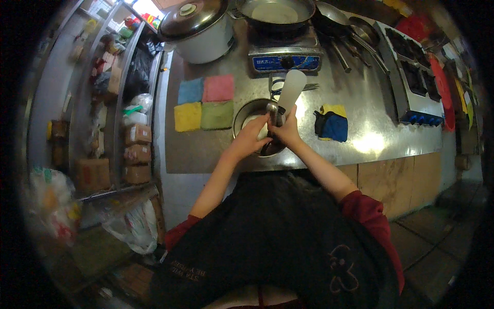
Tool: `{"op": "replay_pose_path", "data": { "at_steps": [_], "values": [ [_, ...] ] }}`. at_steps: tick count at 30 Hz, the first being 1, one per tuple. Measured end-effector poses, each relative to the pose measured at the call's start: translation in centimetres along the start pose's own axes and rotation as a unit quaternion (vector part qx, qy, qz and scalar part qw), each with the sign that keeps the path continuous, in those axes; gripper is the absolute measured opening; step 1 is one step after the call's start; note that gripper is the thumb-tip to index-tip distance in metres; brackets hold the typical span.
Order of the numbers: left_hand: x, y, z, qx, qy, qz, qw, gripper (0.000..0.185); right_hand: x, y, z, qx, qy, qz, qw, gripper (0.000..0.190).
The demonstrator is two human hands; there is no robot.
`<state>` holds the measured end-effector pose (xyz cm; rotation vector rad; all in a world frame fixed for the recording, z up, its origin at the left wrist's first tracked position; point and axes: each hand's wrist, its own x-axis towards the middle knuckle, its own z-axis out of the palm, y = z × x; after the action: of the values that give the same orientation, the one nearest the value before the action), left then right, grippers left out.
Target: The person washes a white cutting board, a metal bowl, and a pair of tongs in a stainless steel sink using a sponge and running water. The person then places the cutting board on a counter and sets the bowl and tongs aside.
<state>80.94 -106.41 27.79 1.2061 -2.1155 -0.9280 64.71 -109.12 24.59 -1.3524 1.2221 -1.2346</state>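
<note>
My right hand [287,131] grips a spatula with a broad whitish blade [294,87] that points up and away from me. Next to it, my left hand [251,137] closes around a metal utensil [272,109] with a rounded end. The fingers hide most of both handles, and the two hands nearly meet. Directly beneath them stands a round metal pot [236,116], whose inside is partly covered by my hands. Behind the pot lie dark looped handles [276,85], perhaps of scissors, and a pronged metal utensil [311,87].
Blue [191,91], pink [219,88], yellow [188,117] and green cloths [217,115] lie left on the steel table [200,154]. A blue-and-black cloth [335,126] lies right. Behind are a lidded pot [204,44], a portable stove [285,61] under a pan [276,13], and a gas cooktop [413,73].
</note>
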Motion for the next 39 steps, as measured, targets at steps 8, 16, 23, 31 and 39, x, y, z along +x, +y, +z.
{"op": "replay_pose_path", "data": {
  "at_steps": [8,16,23,31,39],
  "values": [
    [1.7,-1.8,0.8,-0.034,0.017,-0.01,0.999,0.062,0.8,0.2,-0.8,-0.01,0.016,-0.042,0.999,0.074],
    [1.8,-2.8,1.4,0.281,-0.123,-0.151,0.94,0.052,1.3,1.3,-1.5,0.028,0.112,0.005,0.993,0.07],
    [1.8,-4.9,2.8,0.301,-0.186,-0.169,0.92,0.051,2.3,-2.3,-3.2,0.156,0.197,-0.009,0.968,0.037],
    [2.8,-7.2,4.4,0.278,-0.185,-0.188,0.924,0.045,3.3,-2.9,-8.3,0.247,0.289,-0.007,0.925,0.027],
    [3.2,-7.3,5.1,0.236,-0.113,-0.194,0.945,0.04,2.5,-0.4,-17.0,0.473,0.392,0.102,0.783,0.021]
  ]
}}
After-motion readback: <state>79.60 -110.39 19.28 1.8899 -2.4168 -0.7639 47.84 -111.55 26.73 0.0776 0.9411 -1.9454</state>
